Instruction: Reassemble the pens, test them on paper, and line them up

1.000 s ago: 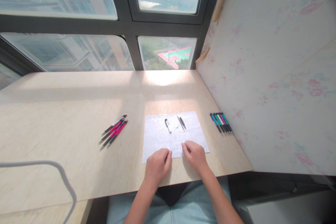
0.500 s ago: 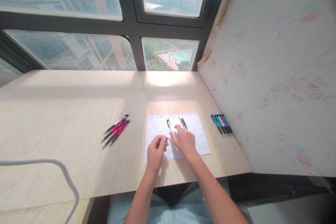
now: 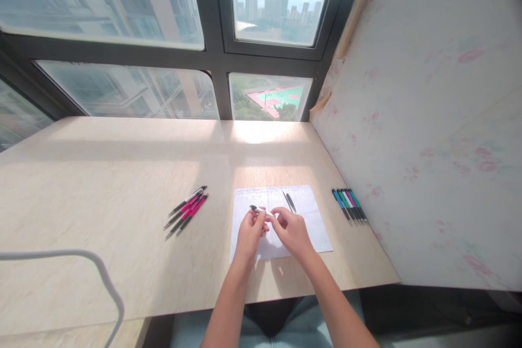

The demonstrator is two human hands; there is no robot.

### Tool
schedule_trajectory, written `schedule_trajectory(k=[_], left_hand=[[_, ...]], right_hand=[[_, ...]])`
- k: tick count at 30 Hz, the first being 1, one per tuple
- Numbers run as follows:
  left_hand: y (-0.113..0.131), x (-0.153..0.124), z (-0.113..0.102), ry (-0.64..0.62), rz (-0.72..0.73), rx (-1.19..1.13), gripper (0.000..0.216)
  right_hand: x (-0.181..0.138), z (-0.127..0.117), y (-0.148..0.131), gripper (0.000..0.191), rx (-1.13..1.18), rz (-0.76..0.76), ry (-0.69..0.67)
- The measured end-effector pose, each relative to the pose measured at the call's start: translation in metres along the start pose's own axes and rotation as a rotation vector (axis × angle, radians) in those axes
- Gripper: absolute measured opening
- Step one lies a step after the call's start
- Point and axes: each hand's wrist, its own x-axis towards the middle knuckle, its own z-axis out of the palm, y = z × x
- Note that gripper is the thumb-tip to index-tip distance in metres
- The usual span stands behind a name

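Observation:
A white sheet of paper [image 3: 310, 212] lies on the light wooden desk [image 3: 101, 201]. Above it, my left hand [image 3: 248, 234] and my right hand [image 3: 291, 231] meet and pinch a white and black pen [image 3: 258, 210] between their fingertips. The pen is lifted off the sheet, its dark tip pointing left. Two thin dark pen parts [image 3: 289, 201] lie on the paper just beyond my right hand.
Several pink and black pens [image 3: 187, 211] lie in a bunch to the left of the paper. Several blue, green and pink pens [image 3: 349, 205] lie in a row at the right, near a flowered wall panel [image 3: 428, 147]. Windows stand behind the desk. A white curved bar [image 3: 81, 261] is at the lower left.
My right hand reached forward to the white pen on the paper and picked it up. My left hand came up and joined it. The view tilted upward a little.

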Motion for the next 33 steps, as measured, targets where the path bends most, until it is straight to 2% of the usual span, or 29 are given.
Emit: schedule_trajectory(k=[5,8,12,16,18,20,25,29,33], left_hand=[[-0.010,-0.012,0.004,0.057,-0.025,-0.189,0.040],[-0.020,-0.023,0.007,0.055,-0.095,-0.313,0.038],[-0.024,-0.030,0.013,0.038,-0.112,-0.417,0.029],[-0.023,-0.029,0.010,0.044,-0.200,-0.742,0.012],[-0.022,-0.029,0.007,0.054,-0.224,-0.922,0.007],[-0.022,-0.028,0.006,0.036,-0.252,-1.003,0.010],[-0.025,-0.026,0.006,-0.006,-0.246,-0.985,0.010],[-0.027,-0.022,0.004,-0.025,-0.244,-1.008,0.009],[-0.026,-0.019,0.000,-0.050,-0.267,-1.086,0.010]], right_hand=[[-0.018,-0.012,-0.003,0.018,-0.022,-0.063,-0.046],[-0.026,-0.016,0.001,0.017,-0.018,-0.054,-0.069],[-0.030,-0.022,0.002,0.018,0.001,-0.040,-0.058],[-0.026,-0.029,0.002,0.025,0.015,-0.011,-0.064],[-0.020,-0.033,0.006,0.026,-0.099,0.015,-0.029],[-0.013,-0.034,0.011,0.023,-0.288,0.032,-0.006],[0.009,-0.026,0.015,0.025,-0.643,0.047,-0.143],[0.024,-0.014,0.013,0.025,-0.797,0.064,-0.229],[0.032,-0.007,0.013,0.023,-0.846,0.091,-0.236]])
